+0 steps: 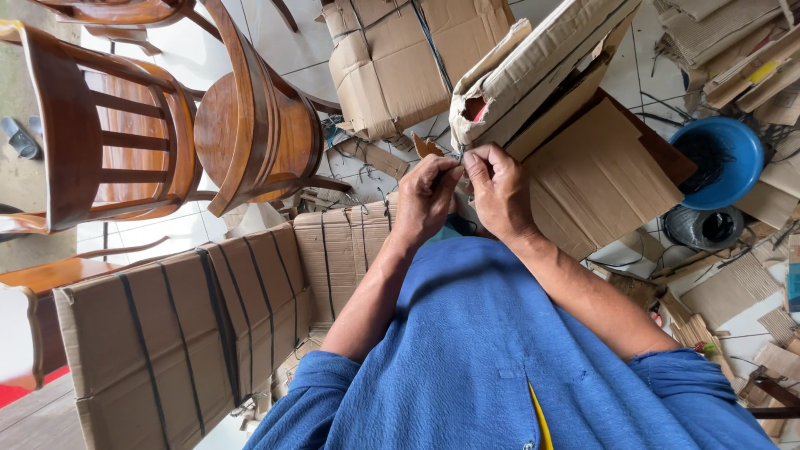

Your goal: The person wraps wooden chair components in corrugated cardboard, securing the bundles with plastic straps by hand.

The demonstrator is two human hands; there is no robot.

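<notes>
Several cardboard-wrapped bundles already lie strapped: one long bundle (179, 333) at the lower left carries dark straps around it, and a tied box (392, 58) sits on the tiled floor (200, 58) beyond. The cardboard-wrapped piece (533, 71) in front of the person looks partly bound; its strap end is not yet secured, as far as I can judge. The left hand (427, 196) and right hand (500, 190) meet just under that piece, fingers pinched nearly closed on a thin dark strap (459, 157). Wooden chairs (192, 125) stand unwrapped on the left, a blue tub (718, 160) on the right.
</notes>
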